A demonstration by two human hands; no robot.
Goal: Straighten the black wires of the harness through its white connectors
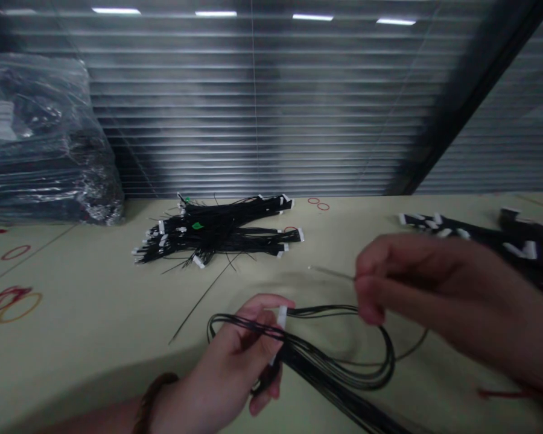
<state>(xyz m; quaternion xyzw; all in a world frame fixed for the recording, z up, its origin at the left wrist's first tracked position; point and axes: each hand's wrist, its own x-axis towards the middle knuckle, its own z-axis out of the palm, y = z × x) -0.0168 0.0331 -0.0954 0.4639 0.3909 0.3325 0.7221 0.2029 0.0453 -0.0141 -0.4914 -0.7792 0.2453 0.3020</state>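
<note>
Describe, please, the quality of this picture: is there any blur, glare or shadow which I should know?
Head view: right hand and its thin wire are blurred; bright streaks cross the top of the window blinds; shiny glare on the plastic bag; soft shadow on the table near the left hand; strands in the black wire bundles merge into darkness.

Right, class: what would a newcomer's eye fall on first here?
Probably the looped black wires in the left hand, low in the middle, with the right hand pinching a thin wire end beside them. Next, the bulky clear plastic bag at upper left.
</note>
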